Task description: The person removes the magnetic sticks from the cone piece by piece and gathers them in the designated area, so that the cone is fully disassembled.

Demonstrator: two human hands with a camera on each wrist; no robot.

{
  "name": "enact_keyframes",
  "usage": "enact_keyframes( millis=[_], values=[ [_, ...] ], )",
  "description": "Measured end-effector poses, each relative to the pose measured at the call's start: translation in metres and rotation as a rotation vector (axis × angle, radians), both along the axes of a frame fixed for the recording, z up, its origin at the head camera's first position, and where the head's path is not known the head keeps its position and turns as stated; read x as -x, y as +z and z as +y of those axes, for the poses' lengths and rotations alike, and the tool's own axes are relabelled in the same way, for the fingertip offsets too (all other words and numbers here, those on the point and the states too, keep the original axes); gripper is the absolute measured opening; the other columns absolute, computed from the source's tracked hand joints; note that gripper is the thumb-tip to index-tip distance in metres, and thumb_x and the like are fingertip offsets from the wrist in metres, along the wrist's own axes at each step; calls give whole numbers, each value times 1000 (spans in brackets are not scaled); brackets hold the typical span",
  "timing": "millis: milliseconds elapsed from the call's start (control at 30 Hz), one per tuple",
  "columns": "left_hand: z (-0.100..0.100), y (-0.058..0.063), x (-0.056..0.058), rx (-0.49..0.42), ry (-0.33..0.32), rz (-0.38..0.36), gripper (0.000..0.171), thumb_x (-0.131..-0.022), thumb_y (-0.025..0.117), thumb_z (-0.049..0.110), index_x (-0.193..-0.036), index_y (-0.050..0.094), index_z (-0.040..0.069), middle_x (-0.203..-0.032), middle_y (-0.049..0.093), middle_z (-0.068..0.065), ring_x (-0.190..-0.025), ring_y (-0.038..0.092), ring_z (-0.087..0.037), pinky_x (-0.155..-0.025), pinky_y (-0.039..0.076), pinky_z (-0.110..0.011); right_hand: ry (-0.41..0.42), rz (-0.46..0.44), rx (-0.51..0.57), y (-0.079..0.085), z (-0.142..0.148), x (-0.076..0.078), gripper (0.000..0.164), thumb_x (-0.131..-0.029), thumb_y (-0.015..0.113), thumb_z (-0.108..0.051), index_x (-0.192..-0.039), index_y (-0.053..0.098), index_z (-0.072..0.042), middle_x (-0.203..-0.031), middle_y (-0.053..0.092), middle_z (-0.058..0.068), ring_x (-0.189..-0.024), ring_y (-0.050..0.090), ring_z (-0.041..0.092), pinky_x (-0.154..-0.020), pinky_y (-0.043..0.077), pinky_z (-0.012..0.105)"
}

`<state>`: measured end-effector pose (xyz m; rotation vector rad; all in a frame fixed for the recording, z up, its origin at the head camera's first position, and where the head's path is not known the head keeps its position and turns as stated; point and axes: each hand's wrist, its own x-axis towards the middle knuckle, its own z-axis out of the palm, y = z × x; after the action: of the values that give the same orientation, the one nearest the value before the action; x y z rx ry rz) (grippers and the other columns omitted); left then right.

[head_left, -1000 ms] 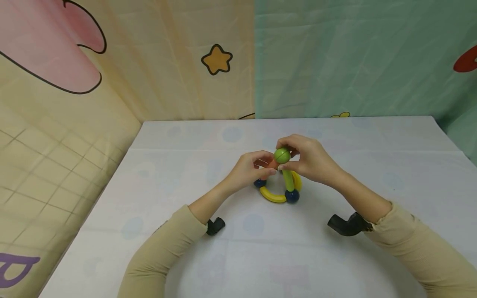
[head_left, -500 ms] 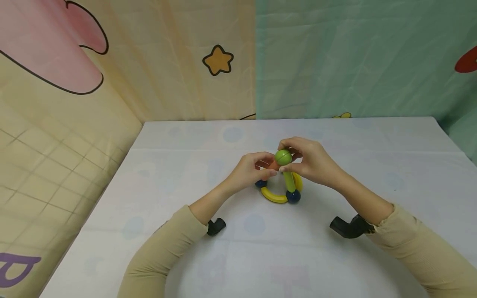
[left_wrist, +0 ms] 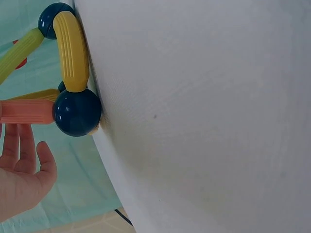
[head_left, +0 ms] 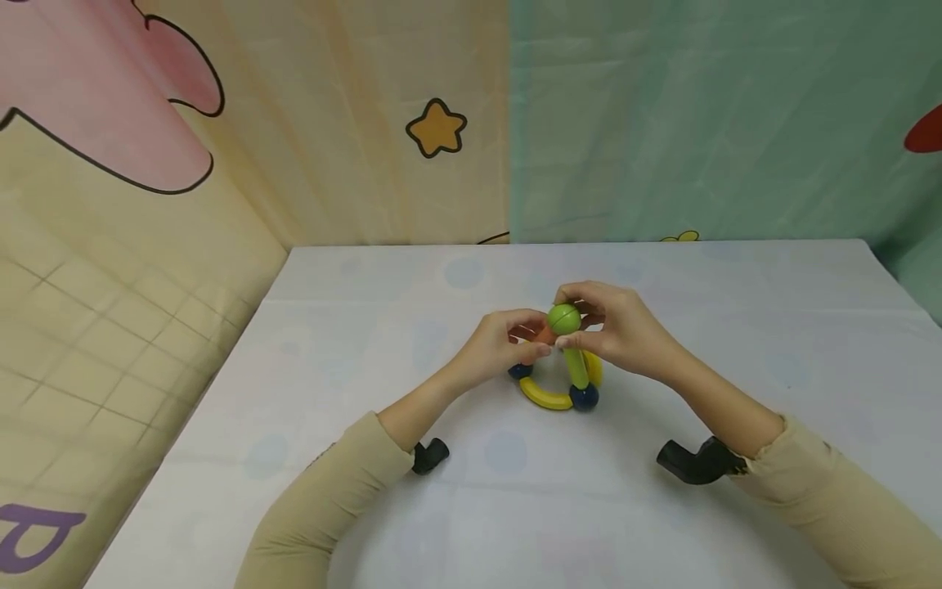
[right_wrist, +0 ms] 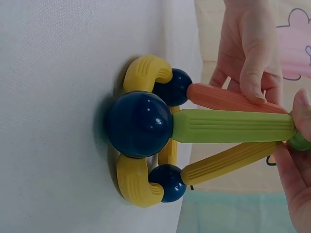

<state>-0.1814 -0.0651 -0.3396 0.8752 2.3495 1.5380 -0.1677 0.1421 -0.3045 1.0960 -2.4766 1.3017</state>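
A pyramid of toy building rods and balls stands on the table. Curved yellow rods (head_left: 546,397) and dark blue balls (right_wrist: 140,124) form its ring-shaped base. From the blue balls rise a green rod (right_wrist: 233,126), an orange rod (right_wrist: 233,98) and a straight yellow rod (right_wrist: 228,162), converging at a green ball (head_left: 564,320) on top. My right hand (head_left: 625,331) holds that ball between thumb and fingers. With thumb and fingers, my left hand (head_left: 482,348) pinches the orange rod near its upper end, which the fingers partly hide in the head view.
A pale cloth covers the table (head_left: 471,523). Printed curtains (head_left: 353,164) hang behind it and at its left side. Black curved pieces (head_left: 699,462) stick out at both sleeve cuffs, close over the cloth.
The head view has tilted slightly, so everything sits a little lower in it. Both hands keep their grips, and the pyramid shows no visible change.
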Motion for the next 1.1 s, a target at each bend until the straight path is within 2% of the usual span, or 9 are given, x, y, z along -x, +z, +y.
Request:
enact_keyframes(
  millis=[200,533,833,1100],
  values=[
    [0,0,0,-10,8,-17,34,-86,67,8,-118,61,1,-110,63,-8,-98,58,-17,-74,51,-25,10,-10,26,0,0,-1,35,-73,78,-4,-102,59,-7,-96,59,0,-87,61,14,-72,52,26],
    [1,-1,-1,11,15,5,34,-85,68,9,-118,61,1,-110,63,-8,-98,58,-15,-83,48,-29,11,-24,55,-5,1,-3,35,-74,77,-4,-103,59,-6,-97,59,1,-87,61,14,-74,52,26],
    [4,-2,-4,11,9,-3,33,-85,68,9,-117,62,3,-110,64,-7,-98,58,-14,-82,48,-27,11,-51,61,-7,4,-5,34,-76,75,-3,-106,58,-4,-99,58,3,-88,61,15,-75,52,26],
    [4,-1,-2,78,13,85,27,-87,67,13,-113,66,7,-103,67,-2,-94,57,-11,-80,46,-30,17,-23,114,-5,-2,-9,33,-77,74,-3,-105,57,-4,-96,59,3,-86,64,15,-74,52,25]
  ],
)
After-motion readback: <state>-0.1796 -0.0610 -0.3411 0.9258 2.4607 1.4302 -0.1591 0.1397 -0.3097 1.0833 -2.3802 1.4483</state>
